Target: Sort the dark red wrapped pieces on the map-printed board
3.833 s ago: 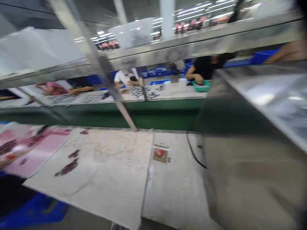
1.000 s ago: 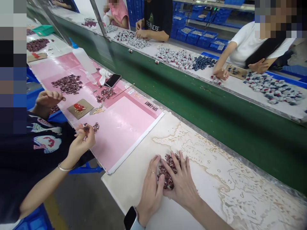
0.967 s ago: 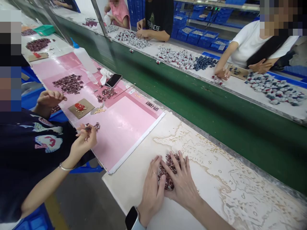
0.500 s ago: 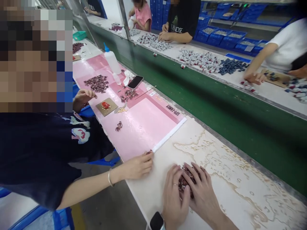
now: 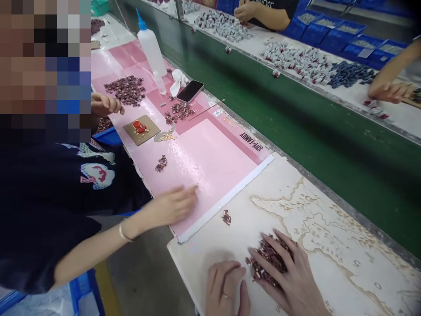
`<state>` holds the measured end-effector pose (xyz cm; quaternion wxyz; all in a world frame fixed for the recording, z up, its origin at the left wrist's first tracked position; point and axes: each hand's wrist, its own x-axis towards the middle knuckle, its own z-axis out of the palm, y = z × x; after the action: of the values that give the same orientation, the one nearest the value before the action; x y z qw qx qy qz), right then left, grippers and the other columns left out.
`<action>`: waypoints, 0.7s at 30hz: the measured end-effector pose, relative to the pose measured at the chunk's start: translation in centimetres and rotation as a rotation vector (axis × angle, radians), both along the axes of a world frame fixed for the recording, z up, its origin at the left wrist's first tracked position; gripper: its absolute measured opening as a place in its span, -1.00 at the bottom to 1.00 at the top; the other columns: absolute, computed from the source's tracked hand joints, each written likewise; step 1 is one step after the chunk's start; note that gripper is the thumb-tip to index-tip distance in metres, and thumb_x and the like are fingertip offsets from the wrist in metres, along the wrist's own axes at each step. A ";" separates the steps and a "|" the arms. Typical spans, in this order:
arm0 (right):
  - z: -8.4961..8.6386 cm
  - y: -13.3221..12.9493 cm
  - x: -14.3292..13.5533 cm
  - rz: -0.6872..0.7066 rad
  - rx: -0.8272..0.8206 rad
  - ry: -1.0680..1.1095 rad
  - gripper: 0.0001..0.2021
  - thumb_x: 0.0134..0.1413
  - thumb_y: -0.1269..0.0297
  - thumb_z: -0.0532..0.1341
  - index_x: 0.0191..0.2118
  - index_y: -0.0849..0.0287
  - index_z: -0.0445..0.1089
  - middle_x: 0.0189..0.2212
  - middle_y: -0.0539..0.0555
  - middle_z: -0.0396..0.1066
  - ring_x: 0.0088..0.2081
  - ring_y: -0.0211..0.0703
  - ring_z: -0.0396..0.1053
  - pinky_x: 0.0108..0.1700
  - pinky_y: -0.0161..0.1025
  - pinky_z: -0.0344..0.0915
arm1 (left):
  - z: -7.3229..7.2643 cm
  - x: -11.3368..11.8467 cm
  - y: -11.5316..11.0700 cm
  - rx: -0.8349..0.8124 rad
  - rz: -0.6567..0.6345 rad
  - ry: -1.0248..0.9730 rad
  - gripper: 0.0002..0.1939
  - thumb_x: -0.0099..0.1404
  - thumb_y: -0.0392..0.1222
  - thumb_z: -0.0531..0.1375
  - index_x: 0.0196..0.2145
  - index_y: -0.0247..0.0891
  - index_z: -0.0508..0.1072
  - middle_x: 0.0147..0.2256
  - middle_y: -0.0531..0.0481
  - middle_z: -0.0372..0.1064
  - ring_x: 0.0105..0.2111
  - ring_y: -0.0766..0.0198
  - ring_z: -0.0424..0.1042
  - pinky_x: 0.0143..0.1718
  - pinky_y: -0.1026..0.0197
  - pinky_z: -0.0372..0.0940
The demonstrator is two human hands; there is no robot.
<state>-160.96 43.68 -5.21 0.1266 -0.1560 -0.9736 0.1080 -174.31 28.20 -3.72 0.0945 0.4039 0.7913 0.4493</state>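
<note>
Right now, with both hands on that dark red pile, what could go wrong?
The small clump lying apart, near the pink sheet, could get left behind or drift onto the co-worker's area. The co-worker's hand is close by, so the hands may collide. The right hand covers the pile while the left hand sits near the board's front edge; pieces could slip off there.

Bright light from above. The pink sheet (image 5: 204,162) shines a little. A co-worker's hand (image 5: 174,204) looks blurry. Edges bend.
</note>
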 end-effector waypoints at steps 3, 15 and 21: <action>-0.3 0.2 0.2 0.012 -0.010 0.009 -0.55 0.30 0.21 0.28 0.27 -0.12 0.38 0.30 0.19 0.23 0.27 0.36 0.19 0.15 0.25 0.18 | -0.3 -2.5 1.3 -0.064 0.129 0.050 -0.71 0.41 -0.42 0.14 0.05 -0.24 0.35 -0.10 -0.06 0.33 -0.05 0.28 0.32 -0.02 0.18 0.28; -0.8 0.2 0.6 -0.009 -0.037 0.006 -0.51 0.31 0.27 0.25 0.31 -0.14 0.33 0.25 0.20 0.27 0.25 0.33 0.22 0.17 0.28 0.19 | -1.5 -5.9 6.2 -0.200 0.243 0.183 -0.78 0.36 -0.21 0.29 -0.05 -0.21 0.47 -0.12 0.00 0.38 -0.11 0.20 0.33 -0.06 0.09 0.16; -0.8 0.1 0.7 -0.026 -0.060 -0.006 -0.51 0.31 0.26 0.26 0.31 -0.15 0.32 0.25 0.18 0.28 0.25 0.33 0.22 0.18 0.30 0.18 | -0.6 -5.4 5.4 -0.019 0.123 -0.037 -0.70 0.37 -0.37 0.26 0.00 -0.05 0.48 -0.14 0.16 0.51 -0.13 0.41 0.43 -0.08 0.28 0.38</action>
<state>-160.23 43.82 -5.97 0.1201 -0.1725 -0.9683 0.1350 -179.76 33.63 -4.30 0.0852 0.3451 0.8168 0.4543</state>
